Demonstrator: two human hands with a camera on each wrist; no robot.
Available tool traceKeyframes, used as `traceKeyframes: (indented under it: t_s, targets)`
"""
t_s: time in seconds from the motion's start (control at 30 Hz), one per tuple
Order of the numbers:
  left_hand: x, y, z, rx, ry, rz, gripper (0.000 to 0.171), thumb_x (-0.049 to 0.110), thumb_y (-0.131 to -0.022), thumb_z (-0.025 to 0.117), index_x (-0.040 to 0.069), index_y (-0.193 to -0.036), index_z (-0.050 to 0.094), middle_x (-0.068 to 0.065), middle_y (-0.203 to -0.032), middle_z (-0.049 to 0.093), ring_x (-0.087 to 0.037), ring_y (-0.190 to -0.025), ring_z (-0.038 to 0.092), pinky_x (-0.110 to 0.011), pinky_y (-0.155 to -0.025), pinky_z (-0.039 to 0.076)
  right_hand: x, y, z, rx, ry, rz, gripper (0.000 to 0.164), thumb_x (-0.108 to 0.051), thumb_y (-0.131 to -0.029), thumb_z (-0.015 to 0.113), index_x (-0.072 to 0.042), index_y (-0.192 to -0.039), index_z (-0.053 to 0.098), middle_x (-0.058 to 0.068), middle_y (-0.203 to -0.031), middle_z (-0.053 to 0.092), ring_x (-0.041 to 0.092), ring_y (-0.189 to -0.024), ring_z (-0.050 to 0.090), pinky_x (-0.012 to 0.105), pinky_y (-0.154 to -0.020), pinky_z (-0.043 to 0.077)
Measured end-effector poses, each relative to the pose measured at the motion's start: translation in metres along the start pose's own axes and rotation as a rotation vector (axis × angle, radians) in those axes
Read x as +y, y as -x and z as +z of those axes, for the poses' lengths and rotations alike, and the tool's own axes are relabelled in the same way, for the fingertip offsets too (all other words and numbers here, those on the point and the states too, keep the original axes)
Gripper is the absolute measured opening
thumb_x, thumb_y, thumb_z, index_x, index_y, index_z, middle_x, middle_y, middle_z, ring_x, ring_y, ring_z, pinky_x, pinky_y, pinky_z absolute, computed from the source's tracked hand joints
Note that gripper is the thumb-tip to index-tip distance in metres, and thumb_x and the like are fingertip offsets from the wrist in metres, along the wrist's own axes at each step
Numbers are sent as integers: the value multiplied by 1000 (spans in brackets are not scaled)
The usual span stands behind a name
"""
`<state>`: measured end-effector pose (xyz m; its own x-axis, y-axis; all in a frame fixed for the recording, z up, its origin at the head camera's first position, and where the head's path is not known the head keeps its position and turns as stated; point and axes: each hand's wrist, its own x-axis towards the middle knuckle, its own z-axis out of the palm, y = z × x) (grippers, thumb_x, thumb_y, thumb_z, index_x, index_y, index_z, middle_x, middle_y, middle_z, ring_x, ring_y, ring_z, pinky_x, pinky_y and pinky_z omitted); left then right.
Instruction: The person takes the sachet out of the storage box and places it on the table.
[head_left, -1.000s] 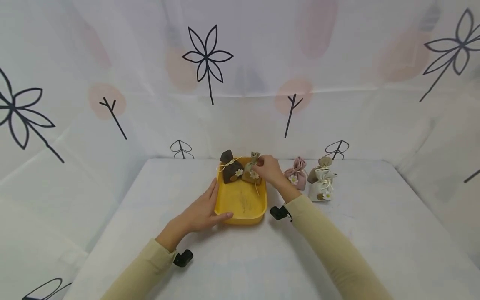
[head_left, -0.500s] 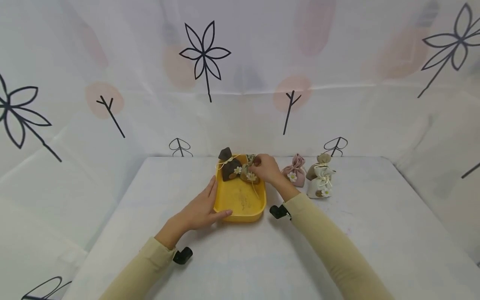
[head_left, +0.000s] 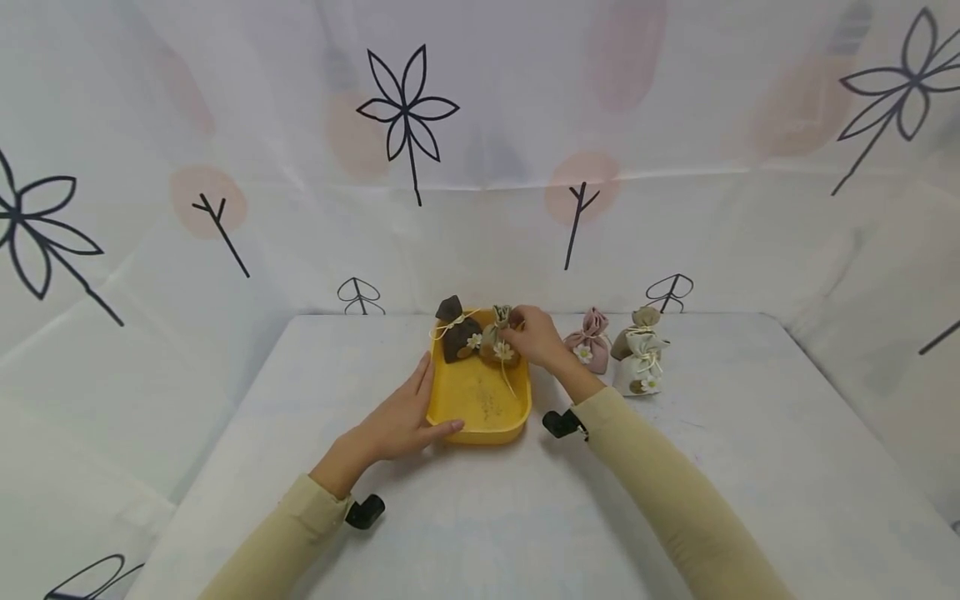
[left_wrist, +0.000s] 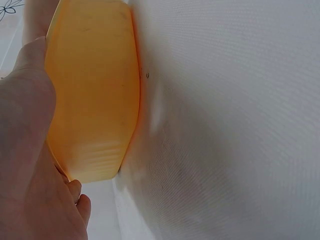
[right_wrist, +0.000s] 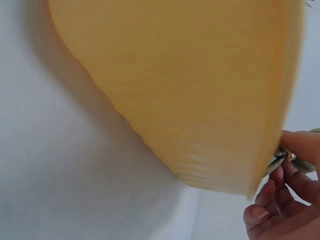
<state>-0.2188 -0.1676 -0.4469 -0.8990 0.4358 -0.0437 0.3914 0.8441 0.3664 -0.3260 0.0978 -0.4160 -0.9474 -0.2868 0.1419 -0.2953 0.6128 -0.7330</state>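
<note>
The step in hand is judged to be seating a small green-and-tan cloth drawstring bag [head_left: 491,343] inside a shallow yellow plastic tray [head_left: 480,402]. The bag is located at the tray's far end, toward the right wall, next to a dark brown cloth drawstring bag [head_left: 457,340]. The right hand [head_left: 537,335] pinches the green-and-tan bag near its tied neck, thumb and fingers closed on the fabric. The left hand [head_left: 393,427] is spread around the tray's near left corner, fingers extended along the left wall and thumb on the near rim, apparently as a brace. The tray wall blocks the right wrist view, so full contact between bag base and tray floor cannot be confirmed. Right of the tray, a pink cloth bag [head_left: 596,357], an off-white cloth bag [head_left: 637,372] and, behind the latter, a brown cloth bag [head_left: 624,342] stand on the white-covered table [head_left: 315,375]. The next move presumably calls for verifying that the bag stands stably, then releasing the pinch without tipping it.
</note>
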Motion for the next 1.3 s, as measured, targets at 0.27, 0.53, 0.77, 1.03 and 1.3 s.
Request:
traceKeyframes:
  t_s: [0.27, 0.53, 0.77, 1.03, 1.3]
  targets:
    - [-4, 0, 2, 1, 7, -2, 120, 81, -91, 46, 1, -162, -6, -13, -171, -10, -30, -157, 14, -42, -125, 21, -2, 4, -4, 24, -35, -21, 28, -24, -98, 67, -1, -114, 63, 16, -112, 63, 30, -100, 61, 41, -77, 54]
    - [-1, 1, 0, -5, 22, -4, 118, 77, -92, 50, 1, -162, -7, -13, -171, -10, -30, -156, 15, -43, -125, 21, -10, 13, -11, 27, -87, -49, 34, -24, -98, 67, 2, -121, 61, 20, -124, 59, 35, -113, 59, 48, -89, 55]
    - [1, 0, -2, -11, 30, 2, 119, 80, -91, 47, 0, -162, -6, -13, -171, -11, -29, -157, 11, -42, -125, 19, -16, 21, -20, 30, -85, -64, 31, -24, -99, 65, -1, -119, 61, 18, -122, 60, 33, -111, 60, 42, -80, 56]
    - [1, -1, -1, 2, 30, 3, 117, 74, -93, 53, 1, -162, -6, -12, -171, -10, -28, -157, 10, -42, -125, 19, -25, 28, -30, 18, -114, -56, 33, -26, -101, 66, -2, -124, 60, 16, -125, 61, 32, -115, 60, 44, -85, 56]
    - [1, 0, -2, -4, 32, 6, 120, 80, -91, 47, 1, -162, -7, -12, -171, -11, -28, -157, 11, -41, -125, 19, -32, 38, -38, 21, -120, -50, 33, -28, -100, 66, -4, -122, 60, 15, -123, 62, 31, -115, 59, 46, -86, 56]
